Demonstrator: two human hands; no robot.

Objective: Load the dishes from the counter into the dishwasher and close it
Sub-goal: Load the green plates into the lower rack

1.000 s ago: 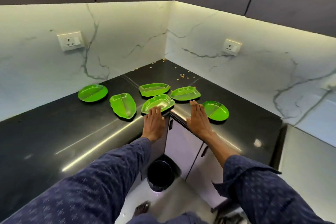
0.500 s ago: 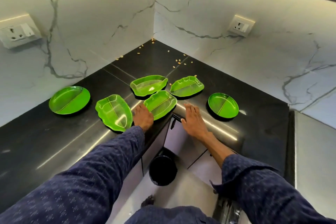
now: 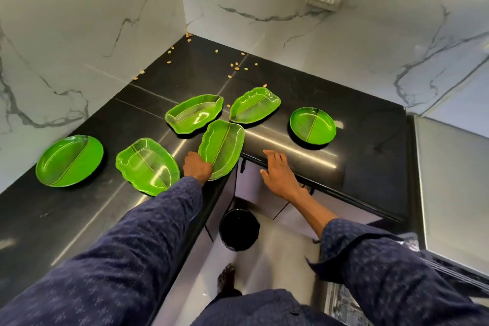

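Grip by the left hand [image 3: 198, 168] held the near rim of a light, rigid, slippery leaf-shaped plate [image 3: 221, 148]; right hand [image 3: 277, 173] lay released.

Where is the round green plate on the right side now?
In the head view, the round green plate lies on the black counter, right of the leaf-shaped dishes, beyond the right hand.

1. Counter [image 3: 304, 92]: six green plates spread across the corner. Near leaf plate [image 3: 222, 148] overhangs the inner corner edge, with the left hand [image 3: 198, 168] gripping its near rim.
2. Narrow gaps only between the three central leaf plates.
3. Open black surface: left foreground, and right of the round plate [image 3: 313, 125].
4. Back corner: scattered seeds [image 3: 236, 67].
5. Below the edge: bin [image 3: 239, 229] on the floor before the cabinet doors.
6. Right hand [image 3: 279, 173] at the counter edge, fingers extended.
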